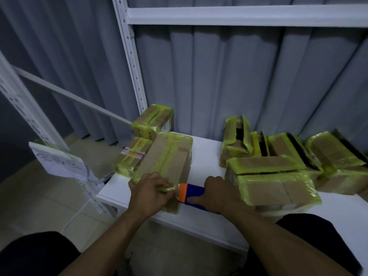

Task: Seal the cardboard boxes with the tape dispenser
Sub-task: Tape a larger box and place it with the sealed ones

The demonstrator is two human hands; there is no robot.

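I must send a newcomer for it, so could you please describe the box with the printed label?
Go to the left end of the white shelf, beside the upright post. There the labelled box lies left of the long box under the left hand. It alone bears a red-and-white printed strip.

The box [153, 158] is made of matt brown cardboard and is wrapped in shiny yellow-green tape [168, 152]. The tape dispenser [194, 196] is made of smooth blue and orange plastic. The shelf [207, 156] and the post [132, 62] are painted smooth white. The curtain [239, 80] is made of grey cloth. The sheet [57, 162] is made of crinkled white paper.
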